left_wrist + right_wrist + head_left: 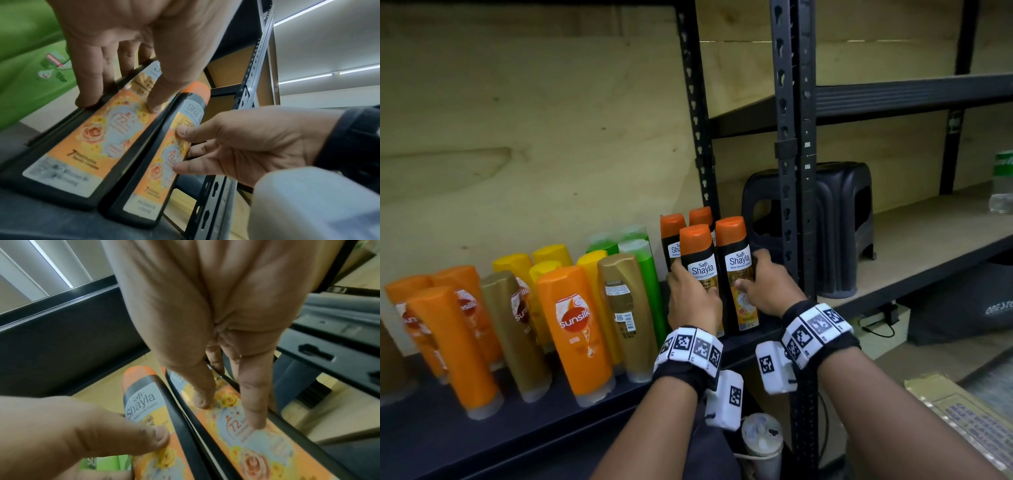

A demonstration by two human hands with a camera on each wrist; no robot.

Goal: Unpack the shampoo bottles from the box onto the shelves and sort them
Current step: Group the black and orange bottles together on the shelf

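Head: dark shelf, plywood backing.

Plywood wall behind black metal racking; dark plastic stool.

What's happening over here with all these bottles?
A person is stocking a shelf with shampoo. The left hand grips one black Shayla bottle and the right hand grips another Shayla bottle beside it, both upright on the shelf in front of two more of the same kind. To the left stand groups of orange, gold, yellow and green bottles. The box isn't clearly in view.
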